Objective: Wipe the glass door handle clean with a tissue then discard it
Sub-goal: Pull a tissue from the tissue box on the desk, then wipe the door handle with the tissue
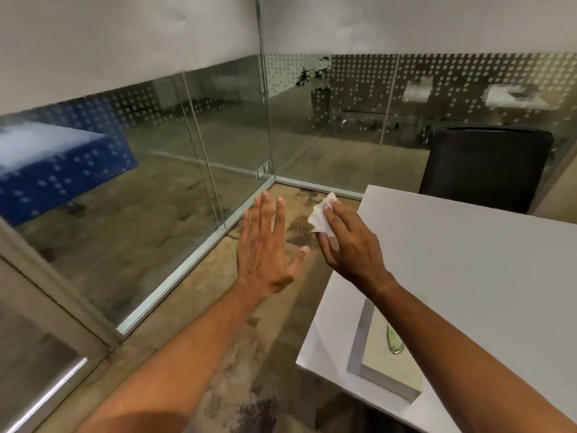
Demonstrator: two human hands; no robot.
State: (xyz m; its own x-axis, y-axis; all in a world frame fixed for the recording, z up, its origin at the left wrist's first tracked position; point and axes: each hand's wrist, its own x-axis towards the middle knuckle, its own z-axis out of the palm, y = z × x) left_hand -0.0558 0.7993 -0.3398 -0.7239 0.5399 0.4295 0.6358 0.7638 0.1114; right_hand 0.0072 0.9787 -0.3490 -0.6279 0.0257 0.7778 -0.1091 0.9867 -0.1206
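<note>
Nearest, a tissue box rests on the white table at lower right, beneath the right forearm. Both arms reach forward over the carpeted floor. Left hand: fingers straight and spread, palm down, holding nothing. Right hand: fingers pinch a crumpled white tissue, which projects beyond the fingertips, just right of the left hand and apart from it, off the table's left edge. Beyond, glass walls meet in a corner; a black chair stands behind the table.
</note>
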